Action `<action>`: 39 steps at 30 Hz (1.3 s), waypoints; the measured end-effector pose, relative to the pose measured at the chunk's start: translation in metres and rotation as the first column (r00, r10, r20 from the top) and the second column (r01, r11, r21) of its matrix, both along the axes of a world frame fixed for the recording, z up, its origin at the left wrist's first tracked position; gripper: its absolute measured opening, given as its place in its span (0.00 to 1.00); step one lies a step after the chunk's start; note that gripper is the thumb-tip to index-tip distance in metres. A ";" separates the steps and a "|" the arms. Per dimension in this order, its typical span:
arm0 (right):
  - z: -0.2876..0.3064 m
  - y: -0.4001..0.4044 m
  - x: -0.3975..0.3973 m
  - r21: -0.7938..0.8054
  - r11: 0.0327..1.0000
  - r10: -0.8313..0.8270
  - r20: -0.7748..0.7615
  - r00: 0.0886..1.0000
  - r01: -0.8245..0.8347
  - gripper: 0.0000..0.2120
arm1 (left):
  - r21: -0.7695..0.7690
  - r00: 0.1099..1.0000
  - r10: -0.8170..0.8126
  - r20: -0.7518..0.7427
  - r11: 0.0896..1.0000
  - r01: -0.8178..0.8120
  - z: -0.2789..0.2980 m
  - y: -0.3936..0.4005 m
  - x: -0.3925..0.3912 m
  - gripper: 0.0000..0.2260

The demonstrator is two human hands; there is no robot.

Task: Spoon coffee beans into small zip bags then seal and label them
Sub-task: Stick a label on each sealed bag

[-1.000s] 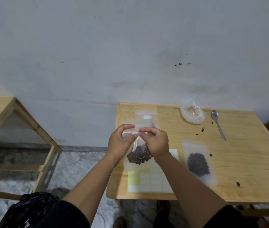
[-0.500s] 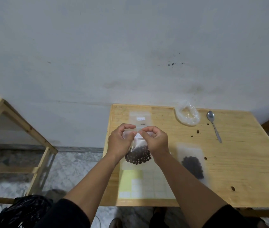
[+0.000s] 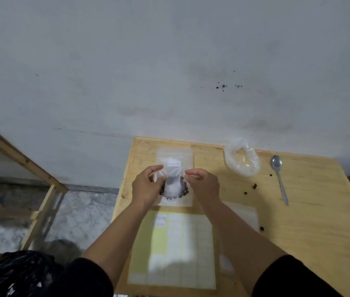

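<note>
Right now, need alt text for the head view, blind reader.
A person's left hand and right hand hold a small zip bag of coffee beans by its top corners above a wooden table. A sheet of labels lies nearer the person; a spoon, a crumpled clear bag and stray beans lie to the right.

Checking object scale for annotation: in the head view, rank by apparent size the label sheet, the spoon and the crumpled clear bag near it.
1. label sheet
2. and 3. unsure: spoon looks longer, crumpled clear bag looks wider.
</note>
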State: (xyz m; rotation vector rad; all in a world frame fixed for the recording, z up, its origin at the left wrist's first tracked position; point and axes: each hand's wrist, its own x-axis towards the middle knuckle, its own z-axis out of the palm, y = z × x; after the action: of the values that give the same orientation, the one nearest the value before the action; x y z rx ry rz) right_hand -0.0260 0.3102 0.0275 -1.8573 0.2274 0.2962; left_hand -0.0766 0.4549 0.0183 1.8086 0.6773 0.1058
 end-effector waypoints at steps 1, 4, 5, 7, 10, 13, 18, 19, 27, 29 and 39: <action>-0.004 0.001 0.007 -0.030 1.000 -0.001 -0.006 1.000 0.001 0.06 | 0.023 1.000 -0.004 -0.020 1.000 0.004 -0.004 -0.001 0.003 0.14; -0.017 0.006 0.025 -0.152 0.987 0.050 0.001 0.999 -0.049 0.07 | 0.072 0.998 -0.042 -0.052 0.996 0.046 -0.015 -0.001 0.014 0.17; -0.021 0.007 0.029 -0.190 0.979 0.080 0.006 0.997 -0.077 0.08 | 0.109 0.996 -0.058 -0.069 0.992 0.065 -0.018 0.000 0.018 0.17; -0.028 0.009 0.035 -0.243 0.960 0.144 0.000 0.990 -0.140 0.10 | 0.194 0.988 -0.095 -0.122 0.974 0.118 -0.025 0.002 0.025 0.18; -0.035 0.010 0.038 -0.387 0.891 0.267 0.022 0.963 -0.238 0.12 | 0.286 0.961 -0.161 -0.223 0.932 0.222 -0.031 0.002 0.029 0.20; -0.041 0.009 0.034 -0.500 0.806 0.396 0.060 0.916 -0.316 0.15 | 0.356 0.939 -0.214 -0.269 0.884 0.303 -0.037 0.000 0.029 0.22; -0.044 -0.001 0.022 -0.764 0.535 0.644 0.091 0.760 -0.361 0.25 | 0.435 0.909 -0.254 -0.331 0.813 0.386 -0.032 -0.007 0.025 0.23; -0.042 -0.002 0.020 -0.790 0.490 0.666 0.066 0.743 -0.369 0.26 | 0.478 0.904 -0.259 -0.339 0.780 0.403 -0.029 -0.008 0.024 0.23; -0.020 -0.017 -0.001 -0.853 0.410 0.671 0.042 0.741 -0.323 0.27 | 0.738 0.895 -0.375 -0.241 0.528 0.420 -0.006 -0.033 0.020 0.19; -0.015 -0.030 -0.011 -0.857 0.423 0.655 0.065 0.753 -0.294 0.31 | 0.750 0.878 -0.422 -0.227 0.499 0.434 0.001 -0.048 0.015 0.18; -0.006 -0.130 -0.085 -0.866 0.458 0.394 -0.007 0.919 -0.203 0.29 | 0.668 0.696 -0.692 -0.192 0.427 0.609 -0.014 -0.128 -0.028 0.15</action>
State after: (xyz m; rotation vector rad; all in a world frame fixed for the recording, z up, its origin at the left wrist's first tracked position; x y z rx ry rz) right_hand -0.1109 0.1799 0.0216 -2.9418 -0.1554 0.2532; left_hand -0.1044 0.3266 0.0046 2.6686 -0.2828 -0.0863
